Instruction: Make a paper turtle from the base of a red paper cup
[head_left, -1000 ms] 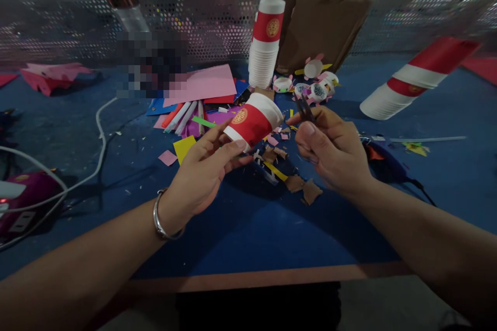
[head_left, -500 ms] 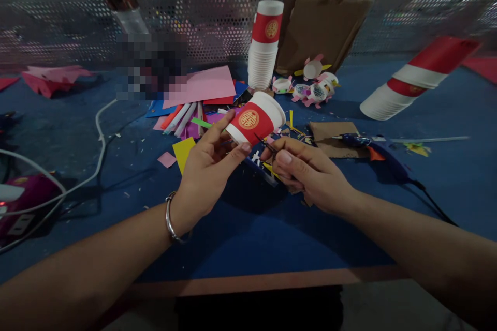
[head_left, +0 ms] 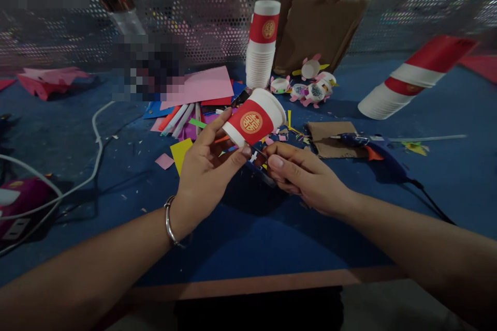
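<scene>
My left hand (head_left: 207,165) is closed around the base end of a paper cup (head_left: 258,119), white with a red band and a gold emblem. The cup lies tilted in the air, its wide end towards the upper right. My right hand (head_left: 306,173) is closed on small scissors (head_left: 261,152), whose thin dark blades point at the lower side of the cup near its base. Fingers hide the scissors' handles. Whether the blade tips touch the cup, I cannot tell.
Behind the cup stands an upright stack of cups (head_left: 262,51); another stack (head_left: 411,80) leans at right. A glue gun (head_left: 373,147) rests by a cardboard piece (head_left: 336,137). Small paper animals (head_left: 314,88), pink paper (head_left: 204,85), scraps and a white cable (head_left: 99,145) lie around.
The scissors have moved left and down, from in front of the red band to the cup's base end. My left hand still holds the cup, turned slightly.
</scene>
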`<action>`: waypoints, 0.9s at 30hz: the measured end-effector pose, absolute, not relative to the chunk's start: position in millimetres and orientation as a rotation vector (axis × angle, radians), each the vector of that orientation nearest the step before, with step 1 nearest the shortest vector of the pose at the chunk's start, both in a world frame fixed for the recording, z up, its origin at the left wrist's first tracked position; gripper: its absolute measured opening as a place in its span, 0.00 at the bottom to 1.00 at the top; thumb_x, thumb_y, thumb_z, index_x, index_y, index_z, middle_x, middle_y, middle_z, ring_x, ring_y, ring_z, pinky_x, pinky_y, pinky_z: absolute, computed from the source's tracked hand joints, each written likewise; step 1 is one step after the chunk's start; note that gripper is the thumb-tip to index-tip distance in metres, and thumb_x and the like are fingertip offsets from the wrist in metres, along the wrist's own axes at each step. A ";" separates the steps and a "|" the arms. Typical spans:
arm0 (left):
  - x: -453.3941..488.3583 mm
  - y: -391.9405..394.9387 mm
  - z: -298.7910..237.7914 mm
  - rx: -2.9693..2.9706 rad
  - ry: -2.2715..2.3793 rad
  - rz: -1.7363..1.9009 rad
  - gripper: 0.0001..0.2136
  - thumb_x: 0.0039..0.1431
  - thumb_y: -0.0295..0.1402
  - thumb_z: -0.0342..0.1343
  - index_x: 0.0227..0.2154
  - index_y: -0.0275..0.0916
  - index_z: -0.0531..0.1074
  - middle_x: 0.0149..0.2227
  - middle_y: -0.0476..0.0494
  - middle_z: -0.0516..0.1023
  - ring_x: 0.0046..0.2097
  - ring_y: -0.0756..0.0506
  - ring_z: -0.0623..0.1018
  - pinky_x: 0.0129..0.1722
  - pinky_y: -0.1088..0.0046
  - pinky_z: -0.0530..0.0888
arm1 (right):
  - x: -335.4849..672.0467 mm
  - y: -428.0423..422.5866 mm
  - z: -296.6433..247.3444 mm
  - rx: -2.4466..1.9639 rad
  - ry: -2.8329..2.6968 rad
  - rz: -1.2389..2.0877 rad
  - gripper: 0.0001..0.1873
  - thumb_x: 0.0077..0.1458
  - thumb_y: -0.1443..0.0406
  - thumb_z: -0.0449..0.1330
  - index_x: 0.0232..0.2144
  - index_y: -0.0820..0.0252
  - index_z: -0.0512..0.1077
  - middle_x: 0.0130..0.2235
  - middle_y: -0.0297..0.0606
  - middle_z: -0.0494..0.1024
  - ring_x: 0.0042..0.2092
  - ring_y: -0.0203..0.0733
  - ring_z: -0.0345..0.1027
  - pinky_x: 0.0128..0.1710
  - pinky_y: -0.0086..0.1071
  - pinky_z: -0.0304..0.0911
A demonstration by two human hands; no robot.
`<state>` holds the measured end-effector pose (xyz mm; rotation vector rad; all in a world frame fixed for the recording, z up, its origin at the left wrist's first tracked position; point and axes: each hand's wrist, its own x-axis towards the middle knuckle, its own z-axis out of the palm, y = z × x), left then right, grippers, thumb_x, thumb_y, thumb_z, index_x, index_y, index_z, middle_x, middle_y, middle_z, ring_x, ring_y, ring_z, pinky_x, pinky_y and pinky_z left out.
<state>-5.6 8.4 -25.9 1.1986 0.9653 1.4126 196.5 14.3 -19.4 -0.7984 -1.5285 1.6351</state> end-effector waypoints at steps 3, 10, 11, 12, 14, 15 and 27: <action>-4.5 8.3 -25.7 1.182 0.956 1.417 0.29 0.61 0.33 0.75 0.64 0.49 0.76 0.64 0.43 0.81 0.66 0.37 0.80 0.64 0.60 0.81 | 196.6 15.1 -20.1 -0.786 -1.510 1.656 0.22 0.71 0.49 0.65 0.35 0.58 0.69 0.29 0.25 0.61 0.26 0.28 0.48 0.21 0.27 0.44; -4.5 8.6 -25.3 1.167 0.937 1.418 0.29 0.60 0.31 0.75 0.64 0.51 0.76 0.61 0.46 0.83 0.65 0.40 0.80 0.66 0.61 0.78 | 196.1 16.2 -19.6 -0.791 -1.494 1.663 0.22 0.69 0.47 0.67 0.36 0.59 0.71 0.27 0.24 0.60 0.25 0.28 0.47 0.21 0.27 0.44; -4.5 8.6 -25.2 1.167 0.937 1.417 0.29 0.61 0.31 0.75 0.64 0.51 0.76 0.60 0.46 0.84 0.64 0.40 0.81 0.66 0.61 0.78 | 196.0 16.0 -18.8 -0.795 -1.494 1.667 0.23 0.68 0.46 0.67 0.36 0.59 0.71 0.27 0.24 0.59 0.25 0.28 0.46 0.20 0.27 0.43; -4.5 8.5 -25.1 1.169 0.937 1.419 0.29 0.61 0.31 0.74 0.64 0.51 0.76 0.59 0.46 0.84 0.64 0.40 0.81 0.66 0.61 0.78 | 195.9 15.9 -18.0 -0.800 -1.492 1.673 0.24 0.68 0.46 0.67 0.35 0.58 0.70 0.26 0.24 0.59 0.25 0.29 0.46 0.20 0.27 0.43; -4.2 8.4 -24.9 1.178 0.941 1.420 0.28 0.62 0.32 0.74 0.64 0.50 0.76 0.58 0.45 0.84 0.64 0.40 0.81 0.67 0.59 0.77 | 195.7 15.7 -16.6 -0.809 -1.489 1.678 0.24 0.67 0.45 0.67 0.35 0.58 0.70 0.26 0.24 0.59 0.25 0.29 0.46 0.20 0.27 0.42; -4.0 8.4 -24.8 1.180 0.943 1.423 0.28 0.62 0.33 0.74 0.64 0.50 0.76 0.58 0.45 0.85 0.64 0.39 0.81 0.67 0.59 0.77 | 195.7 15.6 -16.1 -0.809 -1.486 1.680 0.24 0.67 0.45 0.67 0.35 0.58 0.69 0.26 0.24 0.60 0.24 0.29 0.46 0.20 0.27 0.42; -4.9 13.7 -27.9 1.179 1.005 1.464 0.29 0.54 0.33 0.79 0.56 0.44 0.71 0.55 0.42 0.84 0.57 0.41 0.84 0.60 0.61 0.80 | 196.8 15.0 -15.5 -0.840 -1.388 1.805 0.24 0.67 0.46 0.67 0.36 0.57 0.66 0.26 0.22 0.58 0.22 0.26 0.44 0.19 0.27 0.38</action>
